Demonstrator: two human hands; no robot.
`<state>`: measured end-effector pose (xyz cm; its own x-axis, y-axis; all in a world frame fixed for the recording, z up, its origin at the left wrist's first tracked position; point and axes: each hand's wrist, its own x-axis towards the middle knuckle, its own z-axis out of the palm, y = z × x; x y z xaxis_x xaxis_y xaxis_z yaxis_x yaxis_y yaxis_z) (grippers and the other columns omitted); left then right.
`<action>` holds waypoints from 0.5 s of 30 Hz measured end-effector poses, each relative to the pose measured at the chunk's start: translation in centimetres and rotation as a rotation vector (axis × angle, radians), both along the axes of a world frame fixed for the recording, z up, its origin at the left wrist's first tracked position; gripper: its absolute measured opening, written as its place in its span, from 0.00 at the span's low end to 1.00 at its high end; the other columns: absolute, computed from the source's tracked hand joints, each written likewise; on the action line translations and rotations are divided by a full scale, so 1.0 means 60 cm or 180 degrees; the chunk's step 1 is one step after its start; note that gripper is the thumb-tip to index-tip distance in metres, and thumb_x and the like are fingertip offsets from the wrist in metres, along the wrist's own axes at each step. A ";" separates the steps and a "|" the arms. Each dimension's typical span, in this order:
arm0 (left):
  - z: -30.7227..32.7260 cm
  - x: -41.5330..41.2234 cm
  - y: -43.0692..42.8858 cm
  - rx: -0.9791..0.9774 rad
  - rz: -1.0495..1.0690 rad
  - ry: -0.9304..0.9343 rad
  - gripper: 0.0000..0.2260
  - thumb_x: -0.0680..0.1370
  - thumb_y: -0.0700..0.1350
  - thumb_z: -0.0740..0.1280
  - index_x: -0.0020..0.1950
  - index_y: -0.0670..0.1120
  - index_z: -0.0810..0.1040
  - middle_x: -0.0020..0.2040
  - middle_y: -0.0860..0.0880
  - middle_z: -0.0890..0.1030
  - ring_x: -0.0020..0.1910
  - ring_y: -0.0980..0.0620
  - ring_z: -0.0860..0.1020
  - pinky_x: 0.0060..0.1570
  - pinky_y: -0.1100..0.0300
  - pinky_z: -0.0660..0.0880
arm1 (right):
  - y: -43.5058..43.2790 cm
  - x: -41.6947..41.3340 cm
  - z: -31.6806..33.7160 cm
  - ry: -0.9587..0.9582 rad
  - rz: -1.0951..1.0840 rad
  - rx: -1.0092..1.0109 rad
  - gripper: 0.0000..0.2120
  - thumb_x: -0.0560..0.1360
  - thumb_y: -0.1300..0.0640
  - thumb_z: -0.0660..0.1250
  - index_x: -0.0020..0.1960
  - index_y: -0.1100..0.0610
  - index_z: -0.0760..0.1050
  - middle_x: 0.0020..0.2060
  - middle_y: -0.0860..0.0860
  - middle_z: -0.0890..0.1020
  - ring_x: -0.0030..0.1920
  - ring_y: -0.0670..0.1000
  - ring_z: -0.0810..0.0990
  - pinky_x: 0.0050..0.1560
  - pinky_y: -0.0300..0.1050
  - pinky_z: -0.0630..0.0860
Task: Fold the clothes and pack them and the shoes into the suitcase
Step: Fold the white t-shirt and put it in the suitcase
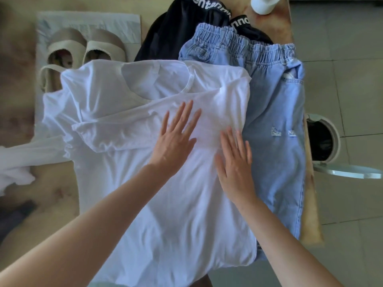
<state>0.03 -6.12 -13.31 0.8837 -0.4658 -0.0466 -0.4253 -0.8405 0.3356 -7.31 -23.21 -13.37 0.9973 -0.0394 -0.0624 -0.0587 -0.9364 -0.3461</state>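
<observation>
Where both forearms enter from the lower frame: left hand (176,133) and right hand (234,160), fingers straight, palms flat on the white shirt (165,204), gripping nothing. Shirt: mid-frame, long axis from near hem to far collar; loose sleeve trails to the left edge, nearer the left hand, probably the next fold. Touching its right side: blue jeans (275,121). Farther: black garment (176,27); shoes (99,41), upper left. Suitcase: not in view.

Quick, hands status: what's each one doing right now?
Left hand: open, fingers straight, flat on the white shirt, holding nothing.
Right hand: open, flat on the shirt, holding nothing.
</observation>
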 end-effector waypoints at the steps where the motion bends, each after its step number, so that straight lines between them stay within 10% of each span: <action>1: -0.001 -0.006 0.023 0.0014 0.0101 -0.0019 0.27 0.80 0.48 0.53 0.78 0.46 0.53 0.78 0.43 0.51 0.77 0.46 0.49 0.75 0.46 0.47 | 0.011 0.008 0.005 -0.0005 0.0098 0.0070 0.25 0.81 0.51 0.50 0.76 0.58 0.59 0.76 0.54 0.59 0.77 0.54 0.53 0.75 0.47 0.44; 9: -0.051 -0.022 0.194 0.0404 0.0637 0.0513 0.32 0.77 0.61 0.51 0.78 0.48 0.55 0.78 0.42 0.52 0.77 0.44 0.50 0.72 0.40 0.47 | 0.100 0.054 -0.016 0.0791 0.0480 -0.0216 0.35 0.75 0.39 0.38 0.78 0.52 0.50 0.78 0.54 0.50 0.78 0.56 0.46 0.73 0.50 0.34; 15: -0.020 -0.018 0.227 -0.0049 0.0556 0.0016 0.26 0.79 0.52 0.59 0.75 0.42 0.64 0.78 0.42 0.56 0.77 0.44 0.53 0.73 0.43 0.53 | 0.135 0.052 -0.005 0.0864 0.0269 -0.0153 0.29 0.80 0.42 0.50 0.78 0.51 0.50 0.78 0.53 0.47 0.78 0.56 0.45 0.74 0.54 0.40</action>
